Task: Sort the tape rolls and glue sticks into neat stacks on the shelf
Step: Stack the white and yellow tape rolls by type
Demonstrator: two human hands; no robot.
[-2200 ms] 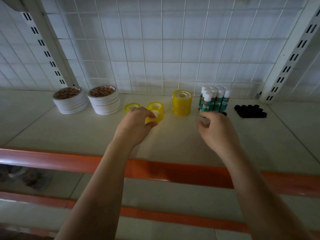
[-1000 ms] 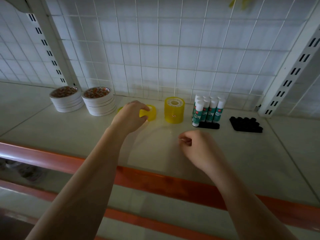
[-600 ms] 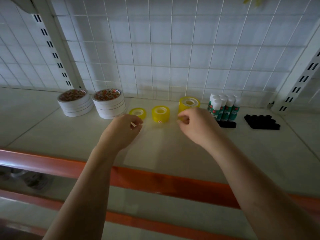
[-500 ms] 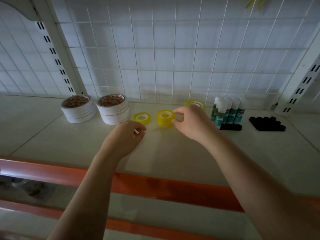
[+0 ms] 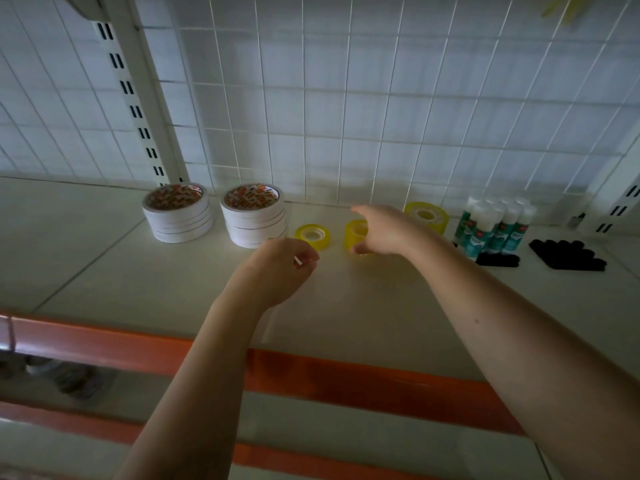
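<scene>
Two stacks of white tape rolls [image 5: 176,216] [image 5: 254,220] stand at the back of the shelf [image 5: 121,271]. A low yellow tape roll [image 5: 311,235] lies to their right. Beside it is a short yellow tape stack [image 5: 356,233]. My right hand [image 5: 384,230] spans that stack, thumb in front, fingers over its back. A taller yellow tape stack [image 5: 427,216] stands behind my right wrist. Several glue sticks [image 5: 491,226] stand upright further right. My left hand [image 5: 277,268] hovers just in front of the low roll, fingers loosely curled, holding nothing.
Black caps [image 5: 568,259] lie in a cluster at the right, with more [image 5: 498,259] in front of the glue sticks. A white wire grid [image 5: 346,116] backs the shelf. An orange rail [image 5: 104,344] runs along its front edge.
My right hand has slid left from the tall yellow stack and now closes around the short yellow stack. My left hand has stayed in front of the low roll.
</scene>
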